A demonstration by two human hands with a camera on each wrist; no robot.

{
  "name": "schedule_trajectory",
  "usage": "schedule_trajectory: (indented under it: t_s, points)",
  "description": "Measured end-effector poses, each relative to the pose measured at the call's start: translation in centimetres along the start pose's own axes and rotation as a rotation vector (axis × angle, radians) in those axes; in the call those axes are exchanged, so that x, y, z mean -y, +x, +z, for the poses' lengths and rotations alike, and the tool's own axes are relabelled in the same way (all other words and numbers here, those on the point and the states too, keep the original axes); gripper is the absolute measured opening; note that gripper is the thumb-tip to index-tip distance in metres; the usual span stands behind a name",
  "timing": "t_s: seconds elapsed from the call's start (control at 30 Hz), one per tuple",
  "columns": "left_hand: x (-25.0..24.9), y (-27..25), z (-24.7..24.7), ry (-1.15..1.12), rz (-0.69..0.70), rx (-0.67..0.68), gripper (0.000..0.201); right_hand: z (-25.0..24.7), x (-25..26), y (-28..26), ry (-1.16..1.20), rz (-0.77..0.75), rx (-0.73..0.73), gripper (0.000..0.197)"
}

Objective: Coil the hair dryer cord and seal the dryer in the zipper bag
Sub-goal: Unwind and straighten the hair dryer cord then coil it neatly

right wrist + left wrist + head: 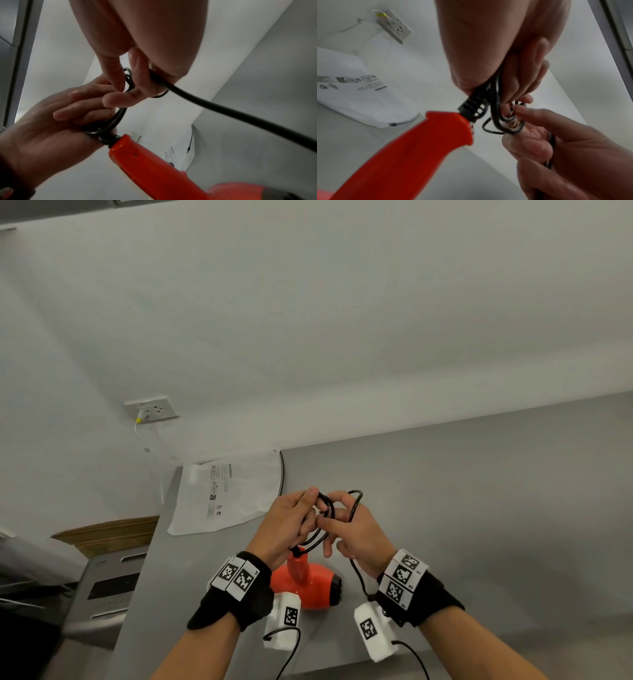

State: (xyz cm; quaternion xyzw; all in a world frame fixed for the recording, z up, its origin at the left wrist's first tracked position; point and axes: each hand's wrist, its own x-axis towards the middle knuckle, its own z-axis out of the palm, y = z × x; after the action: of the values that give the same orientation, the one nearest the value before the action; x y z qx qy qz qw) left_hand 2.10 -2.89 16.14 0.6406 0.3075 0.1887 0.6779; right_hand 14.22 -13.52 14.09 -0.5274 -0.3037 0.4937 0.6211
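Note:
An orange hair dryer (310, 582) rests on the grey table (479, 508) under my wrists, handle up (412, 152) (150, 162). Its black cord (325, 513) rises from the handle end in small loops. My left hand (291, 523) grips those loops in curled fingers (522, 81). My right hand (349, 529) pinches a loop beside it, and the free cord (223, 106) runs out through that palm and down past the wrist. The white zipper bag (226, 494) lies flat on the table's far left corner, apart from both hands.
A wall socket (152, 407) with a thin white cable plugged in is on the wall behind the bag. A cardboard box (109, 534) and a grey appliance (109, 587) stand left of the table. The table's right side is bare grey surface.

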Motion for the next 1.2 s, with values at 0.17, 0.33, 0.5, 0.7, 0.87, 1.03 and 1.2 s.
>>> schedule_trajectory:
  t_s: [0.17,0.33,0.5,0.7,0.87,1.03,1.2]
  points:
    - [0.0,-0.6,-0.8,0.004,-0.057,-0.003,0.046,0.0,0.8,0.1,-0.016,-0.058,-0.114,0.024]
    - [-0.3,-0.8,-1.2,0.037,-0.11,0.007,0.053,-0.6,1.2,-0.1,-0.138,-0.073,-0.15,0.016]
    - [0.3,-0.8,-0.8,0.047,-0.084,-0.075,0.059,-1.0,1.0,-0.1,-0.14,-0.079,-0.196,0.012]
    - [1.1,-0.1,0.4,0.062,-0.026,-0.165,0.05,-2.6,0.4,0.3,-0.181,-0.066,-0.113,0.013]
    - [1.5,0.4,-0.4,0.094,-0.037,-0.185,0.04,-5.2,-1.4,-0.5,-0.152,0.016,-0.104,0.022]
    - [1.7,0.6,-1.6,0.121,-0.064,-0.217,0.036,-9.7,-1.8,0.2,0.071,0.079,-0.441,0.04]
    - [1.0,0.6,-2.3,0.172,-0.061,-0.223,0.033,-14.7,-2.4,0.4,0.03,0.144,-0.516,0.045]
